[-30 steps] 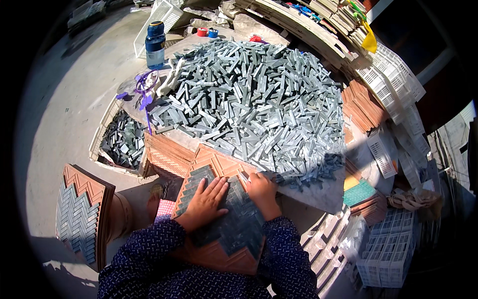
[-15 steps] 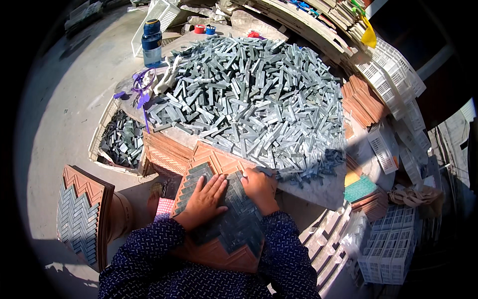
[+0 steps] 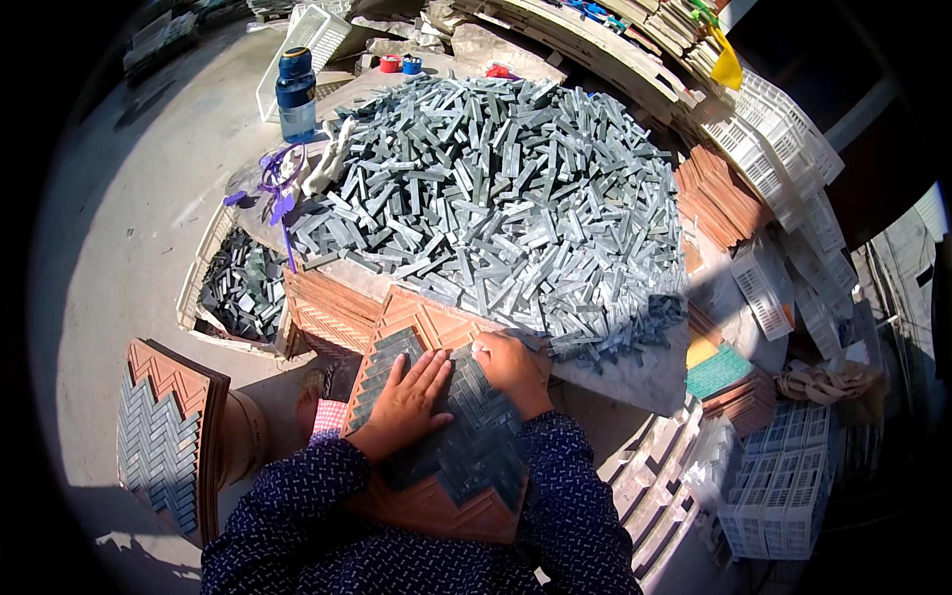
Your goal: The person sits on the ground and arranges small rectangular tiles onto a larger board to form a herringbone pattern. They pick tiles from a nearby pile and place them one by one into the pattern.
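Note:
An orange-brown grooved template (image 3: 428, 506) lies tilted in front of me, partly filled with dark grey stone strips (image 3: 474, 436) in a herringbone pattern. My left hand (image 3: 407, 397) rests flat on the strips with its fingers stretched out. At the template's upper right, my right hand (image 3: 514, 373) is curled, with fingertips down at the edge of the laid strips. Whatever its closed fingers hold is hidden. Beyond both hands, a big heap of loose grey stone strips (image 3: 496, 188) covers the table (image 3: 620, 380).
At left stands a stack of filled templates (image 3: 164, 436), near a crate of dark pieces (image 3: 243, 283). More templates (image 3: 332, 307) lie beside mine. A blue bottle (image 3: 297, 94) and purple cord (image 3: 281, 178) are at the far left. White plastic crates (image 3: 778, 481) are stacked at right.
Both hands keep nearly the same places on the template. The right hand's fingers have shifted very slightly at the strips' edge. The whole view has moved a little.

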Demonstrator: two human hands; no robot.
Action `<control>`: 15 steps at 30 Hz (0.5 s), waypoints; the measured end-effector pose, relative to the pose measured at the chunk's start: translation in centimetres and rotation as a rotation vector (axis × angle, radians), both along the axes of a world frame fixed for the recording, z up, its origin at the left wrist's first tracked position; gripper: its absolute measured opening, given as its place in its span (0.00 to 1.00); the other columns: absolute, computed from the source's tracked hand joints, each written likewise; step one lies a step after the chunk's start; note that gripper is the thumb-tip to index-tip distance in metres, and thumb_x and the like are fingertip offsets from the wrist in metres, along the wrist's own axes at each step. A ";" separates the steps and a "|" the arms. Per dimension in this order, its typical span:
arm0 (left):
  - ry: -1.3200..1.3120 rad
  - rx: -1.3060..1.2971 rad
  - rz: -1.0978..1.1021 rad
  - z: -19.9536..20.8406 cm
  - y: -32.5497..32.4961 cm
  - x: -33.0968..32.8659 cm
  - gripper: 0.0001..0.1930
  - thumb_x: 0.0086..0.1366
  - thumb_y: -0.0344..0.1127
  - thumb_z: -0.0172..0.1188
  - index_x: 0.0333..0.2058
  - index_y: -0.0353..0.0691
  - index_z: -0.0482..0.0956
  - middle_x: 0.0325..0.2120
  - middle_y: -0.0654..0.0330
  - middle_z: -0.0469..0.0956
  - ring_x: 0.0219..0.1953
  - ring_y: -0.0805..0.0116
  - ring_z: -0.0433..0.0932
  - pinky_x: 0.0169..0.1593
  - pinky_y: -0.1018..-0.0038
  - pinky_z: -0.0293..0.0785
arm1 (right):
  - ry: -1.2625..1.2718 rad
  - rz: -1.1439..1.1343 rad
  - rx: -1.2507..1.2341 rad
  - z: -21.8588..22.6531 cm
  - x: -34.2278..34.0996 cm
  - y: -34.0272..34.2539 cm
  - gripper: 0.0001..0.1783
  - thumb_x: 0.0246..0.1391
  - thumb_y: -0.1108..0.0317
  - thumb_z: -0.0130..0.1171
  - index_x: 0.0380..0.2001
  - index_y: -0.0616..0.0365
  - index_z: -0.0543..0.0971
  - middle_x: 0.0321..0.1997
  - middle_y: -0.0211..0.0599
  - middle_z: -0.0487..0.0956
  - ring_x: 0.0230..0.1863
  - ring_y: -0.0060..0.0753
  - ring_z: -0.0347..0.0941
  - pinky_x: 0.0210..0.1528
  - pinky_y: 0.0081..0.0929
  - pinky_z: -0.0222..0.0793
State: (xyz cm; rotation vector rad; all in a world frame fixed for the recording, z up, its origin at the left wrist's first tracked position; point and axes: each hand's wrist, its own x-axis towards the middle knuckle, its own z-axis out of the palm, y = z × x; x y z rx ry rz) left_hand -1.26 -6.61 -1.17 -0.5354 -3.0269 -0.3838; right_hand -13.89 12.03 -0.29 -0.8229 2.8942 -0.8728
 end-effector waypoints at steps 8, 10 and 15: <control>-0.017 0.014 0.004 0.1 -0.3 0.2 0.44 0.60 0.61 0.52 0.65 0.36 0.52 0.67 0.55 0.49 0.70 0.62 0.45 0.68 0.53 0.39 | 0.042 -0.162 -0.305 2.4 -2.8 4.2 0.08 0.44 0.73 0.61 0.30 0.63 0.79 0.25 0.45 0.79 0.26 0.41 0.77 0.30 0.31 0.71; -0.014 0.015 0.007 0.3 -0.2 0.2 0.44 0.60 0.60 0.52 0.65 0.36 0.51 0.67 0.55 0.49 0.70 0.62 0.44 0.68 0.53 0.38 | 0.032 -0.157 -0.172 2.2 -2.6 4.9 0.06 0.44 0.73 0.58 0.29 0.62 0.78 0.27 0.48 0.78 0.31 0.50 0.75 0.33 0.38 0.70; -0.035 -0.008 0.016 0.3 -0.2 0.1 0.43 0.60 0.60 0.52 0.65 0.36 0.51 0.67 0.57 0.49 0.70 0.63 0.45 0.68 0.53 0.40 | 0.064 -0.154 0.003 2.3 -1.4 4.2 0.13 0.44 0.70 0.58 0.36 0.61 0.75 0.35 0.51 0.77 0.38 0.57 0.73 0.39 0.45 0.69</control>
